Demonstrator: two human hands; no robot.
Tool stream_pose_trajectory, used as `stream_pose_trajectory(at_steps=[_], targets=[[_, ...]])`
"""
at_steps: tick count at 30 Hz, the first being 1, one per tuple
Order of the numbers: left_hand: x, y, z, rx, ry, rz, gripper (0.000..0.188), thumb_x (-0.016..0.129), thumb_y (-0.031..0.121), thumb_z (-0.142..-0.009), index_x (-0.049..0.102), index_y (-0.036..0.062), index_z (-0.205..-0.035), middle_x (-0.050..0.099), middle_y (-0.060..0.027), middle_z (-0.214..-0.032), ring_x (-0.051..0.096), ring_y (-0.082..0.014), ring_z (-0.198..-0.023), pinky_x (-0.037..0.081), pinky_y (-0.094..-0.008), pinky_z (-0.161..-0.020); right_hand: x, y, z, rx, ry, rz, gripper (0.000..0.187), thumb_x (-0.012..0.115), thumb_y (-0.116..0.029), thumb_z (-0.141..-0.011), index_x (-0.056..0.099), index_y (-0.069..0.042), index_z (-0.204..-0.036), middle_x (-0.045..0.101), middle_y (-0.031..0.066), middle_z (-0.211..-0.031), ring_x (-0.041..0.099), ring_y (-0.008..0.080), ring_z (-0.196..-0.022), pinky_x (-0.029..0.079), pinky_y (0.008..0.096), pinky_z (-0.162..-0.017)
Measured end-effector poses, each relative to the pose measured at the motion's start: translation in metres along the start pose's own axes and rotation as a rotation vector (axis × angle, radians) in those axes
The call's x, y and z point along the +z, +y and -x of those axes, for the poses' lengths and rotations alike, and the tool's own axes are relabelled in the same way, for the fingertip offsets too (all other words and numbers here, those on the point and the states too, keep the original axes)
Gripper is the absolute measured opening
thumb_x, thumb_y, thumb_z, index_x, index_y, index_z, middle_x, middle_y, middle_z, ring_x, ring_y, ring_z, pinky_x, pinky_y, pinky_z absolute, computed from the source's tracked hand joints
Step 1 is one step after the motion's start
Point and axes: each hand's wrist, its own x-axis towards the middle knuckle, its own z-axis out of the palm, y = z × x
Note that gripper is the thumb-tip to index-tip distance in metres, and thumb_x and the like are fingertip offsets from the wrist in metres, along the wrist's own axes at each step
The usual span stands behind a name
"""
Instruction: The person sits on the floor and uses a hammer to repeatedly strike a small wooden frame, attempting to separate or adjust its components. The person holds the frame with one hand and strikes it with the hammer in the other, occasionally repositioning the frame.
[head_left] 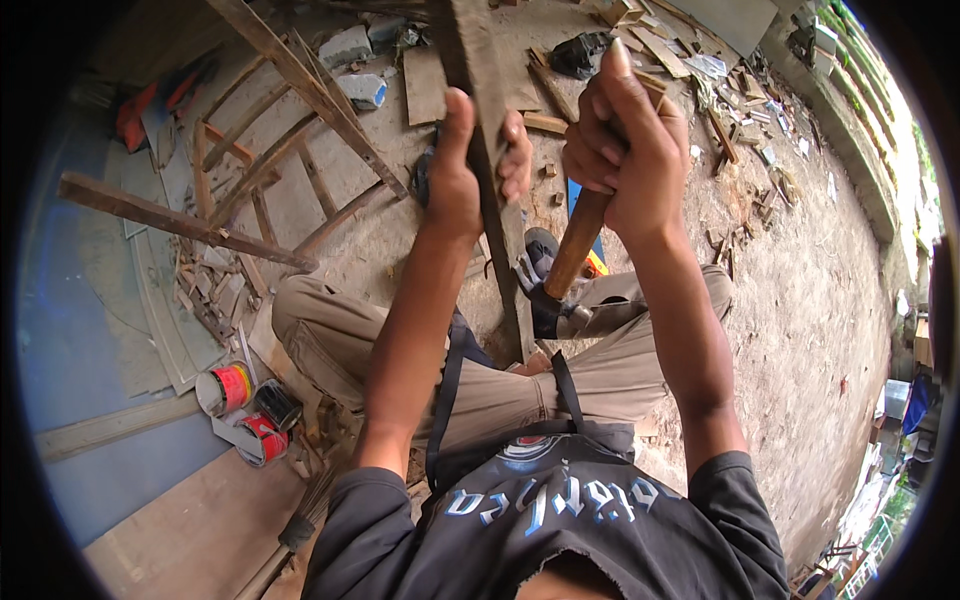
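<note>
My left hand (458, 190) is closed around a long, dark wooden plank (508, 270), with the thumb on one side and the fingers on the other. The plank stands on end between my legs, running from near my lap up past the top of the view. On the right, my right hand (635, 150) is wrapped around the wooden handle of a claw hammer (578, 245). Its metal head hangs low, beside the plank and close to my shoe (541, 250). A thin curved dark piece sticks out of the plank's left edge below my left hand.
A wooden frame (262, 165) lies on the left, with a loose bar (180, 218) reaching toward my knee. Red-labelled cans (262, 440) and a broom (296, 532) are at lower left. Wood scraps, a black bag (580, 55) and a concrete chunk (365, 90) litter the far floor.
</note>
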Motion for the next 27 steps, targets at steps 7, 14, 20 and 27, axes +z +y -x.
stream_pose_trajectory(at_steps=[7, 14, 20, 27], targets=[[0.004, 0.022, -0.012, 0.02, -0.03, -0.001, 0.072, 0.034, 0.08, -0.084, 0.045, 0.009, -0.078, 0.035, 0.0016, -0.054, 0.037, -0.0088, -0.04, 0.031, -0.0222, -0.039, -0.004, -0.009, 0.014, -0.149, -0.026, -0.133, 0.036, 0.034, -0.034, -0.104, 0.041, -0.011, -0.077, 0.029, -0.0047, -0.051, 0.02, 0.0042, -0.036, 0.019, 0.0212, -0.036], [-0.014, 0.015, -0.003, 0.027, 0.111, 0.045, 0.07, 0.036, 0.079, -0.084, 0.046, 0.0099, -0.077, 0.036, 0.0015, -0.054, 0.037, -0.0095, -0.04, 0.031, -0.023, -0.038, -0.02, -0.019, 0.02, -0.43, -0.158, -0.415, 0.04, 0.037, -0.036, -0.103, 0.039, -0.01, -0.072, 0.03, -0.0031, -0.05, 0.024, 0.0075, -0.037, 0.023, 0.0236, -0.038], [-0.018, 0.015, -0.003, 0.034, 0.192, -0.003, 0.069, 0.038, 0.079, -0.084, 0.045, 0.0101, -0.077, 0.037, 0.0009, -0.055, 0.036, -0.0106, -0.041, 0.031, -0.0231, -0.04, -0.025, -0.035, 0.005, -0.383, -0.198, -0.172, 0.035, 0.034, -0.033, -0.104, 0.045, -0.012, -0.077, 0.032, -0.0039, -0.053, 0.022, 0.0059, -0.038, 0.022, 0.022, -0.039], [-0.066, -0.007, -0.013, -0.022, 0.535, -0.076, 0.062, 0.058, 0.073, -0.079, 0.046, 0.0117, -0.079, 0.043, 0.0015, -0.062, 0.043, -0.0092, -0.05, 0.035, -0.0227, -0.046, -0.034, -0.007, 0.019, -0.101, 0.059, 0.001, 0.039, 0.053, -0.03, -0.099, 0.044, -0.01, -0.067, 0.032, -0.0058, -0.051, 0.029, 0.0042, -0.042, 0.023, 0.021, -0.041]])
